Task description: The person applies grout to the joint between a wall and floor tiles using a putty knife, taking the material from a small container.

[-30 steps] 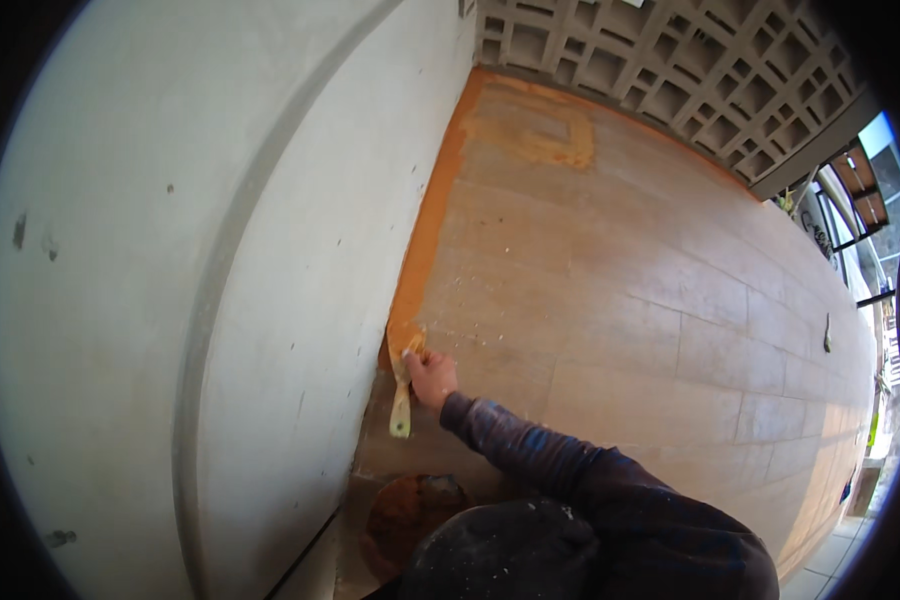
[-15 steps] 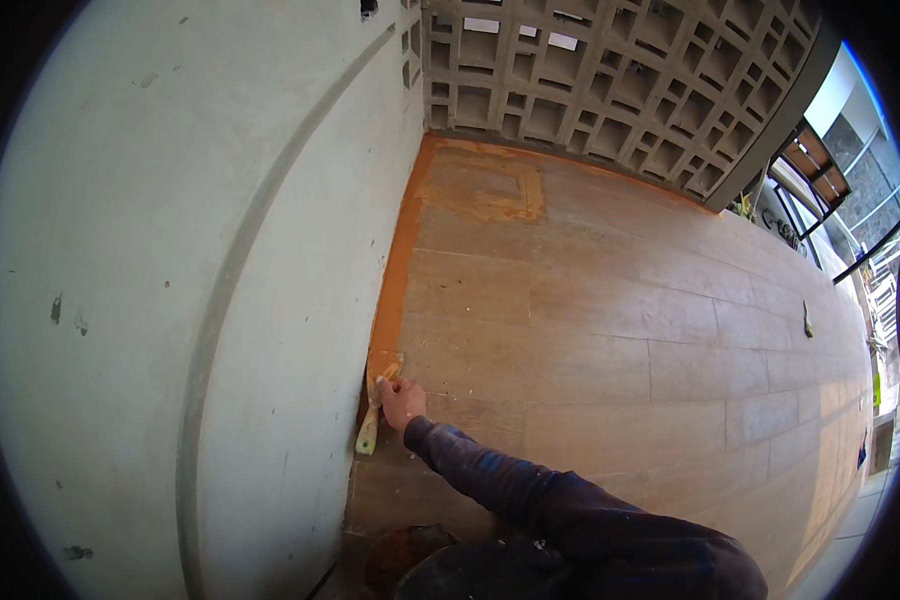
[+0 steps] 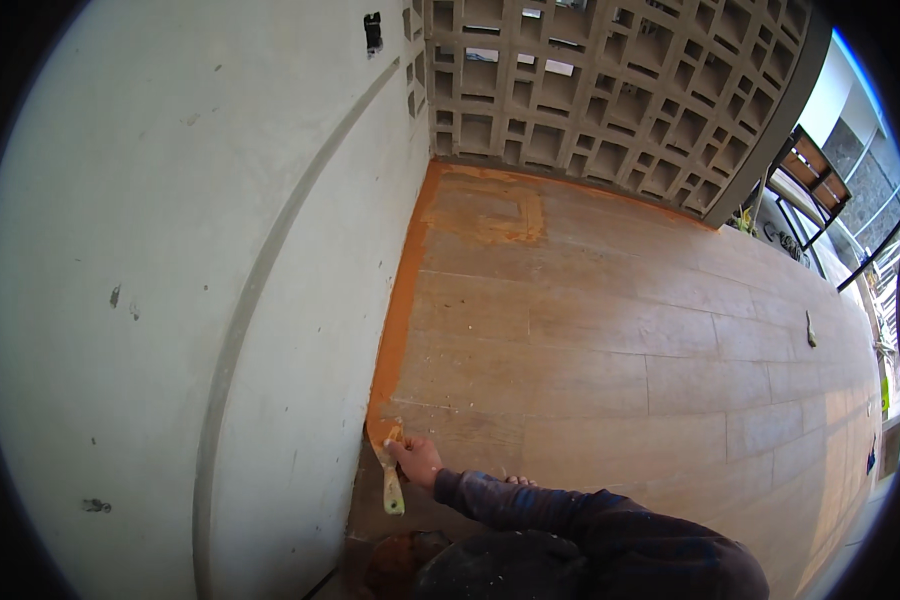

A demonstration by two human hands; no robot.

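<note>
My right hand [image 3: 419,462] reaches in from the lower right in a dark sleeve. Its fingers are closed round a flat paintbrush [image 3: 394,490] near the head, and the pale handle with a greenish end points back toward me. The orange-coated head rests low at the foot of the white wall [image 3: 320,330]. From there an orange painted strip [image 3: 396,335] runs along the floor edge to the far corner. My left hand is out of sight. At the bottom, a reddish-brown rounded shape [image 3: 402,562] is partly hidden, too dark to name.
A lattice block wall [image 3: 610,110] closes the far side. Orange smears [image 3: 525,215] mark the wood-look tile floor [image 3: 610,380] near the corner. A small thin object [image 3: 810,329] lies at right. Beyond, outside, stands a wood-and-metal frame [image 3: 818,175].
My right hand has drawn the paintbrush back toward me along the wall's foot. The orange strip now reaches nearer. The whole view has shifted slightly.
</note>
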